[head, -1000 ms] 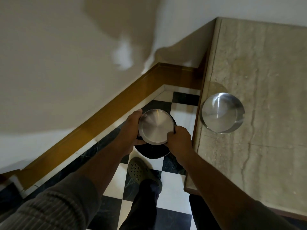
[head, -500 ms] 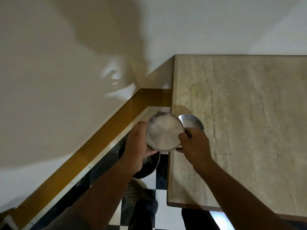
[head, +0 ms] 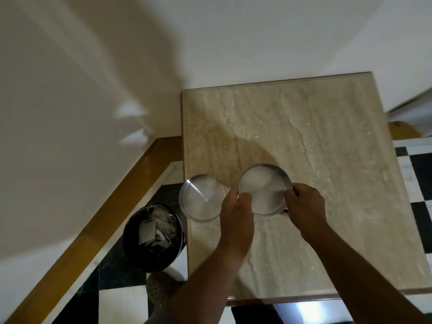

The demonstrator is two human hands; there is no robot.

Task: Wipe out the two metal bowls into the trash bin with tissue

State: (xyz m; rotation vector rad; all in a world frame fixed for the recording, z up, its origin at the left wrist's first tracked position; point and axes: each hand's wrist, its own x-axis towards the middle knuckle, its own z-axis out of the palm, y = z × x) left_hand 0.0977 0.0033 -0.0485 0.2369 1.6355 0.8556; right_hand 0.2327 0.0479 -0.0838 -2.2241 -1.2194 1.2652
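Note:
Both my hands hold one round metal bowl (head: 265, 188) over the stone table (head: 327, 141), its flat shiny face toward me. My left hand (head: 236, 211) grips its left rim and my right hand (head: 305, 206) grips its right rim. The second metal bowl (head: 201, 199) rests at the table's left edge, just left of my left hand. Below it on the floor stands the dark round trash bin (head: 153, 237) with crumpled white tissue (head: 149, 230) inside. No tissue shows in either hand.
A white wall with a wooden skirting board (head: 112, 213) runs along the left. Black and white floor tiles (head: 418, 174) surround the table. My shoe (head: 161, 291) is on the floor beside the bin.
The held bowl has moved from above the bin rightward and up over the table, past the resting bowl. The view has shifted, and the bin's inside now shows.

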